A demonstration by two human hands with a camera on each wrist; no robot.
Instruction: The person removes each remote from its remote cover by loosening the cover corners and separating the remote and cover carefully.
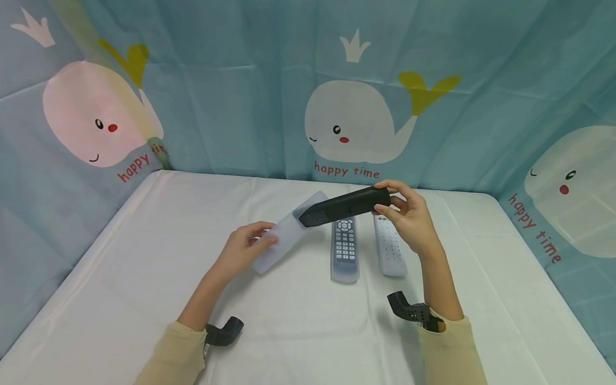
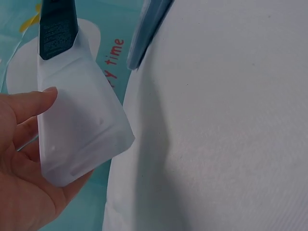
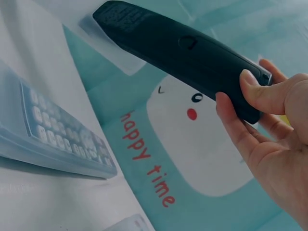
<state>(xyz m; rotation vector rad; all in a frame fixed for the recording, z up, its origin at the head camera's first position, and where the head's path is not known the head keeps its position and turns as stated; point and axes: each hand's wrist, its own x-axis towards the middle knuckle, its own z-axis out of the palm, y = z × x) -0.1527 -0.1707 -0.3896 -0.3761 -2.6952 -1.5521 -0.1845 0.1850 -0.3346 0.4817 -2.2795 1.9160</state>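
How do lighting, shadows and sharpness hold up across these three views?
Head view: brightest and fairly even, with soft shadows on the white tablecloth; left wrist view: dimmer and bluish, a broad soft shadow to the right of the translucent sleeve, whose outline reads clearly; right wrist view: also dim and bluish, the fine print on the black remote too indistinct to read.

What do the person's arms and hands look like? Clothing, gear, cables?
Left hand and right hand are bare, no gloves. Left sleeve and right sleeve are plain pale yellow-beige. Each wrist wears a curved black piece: left mount, right mount, the right one with small dots. No cables visible.
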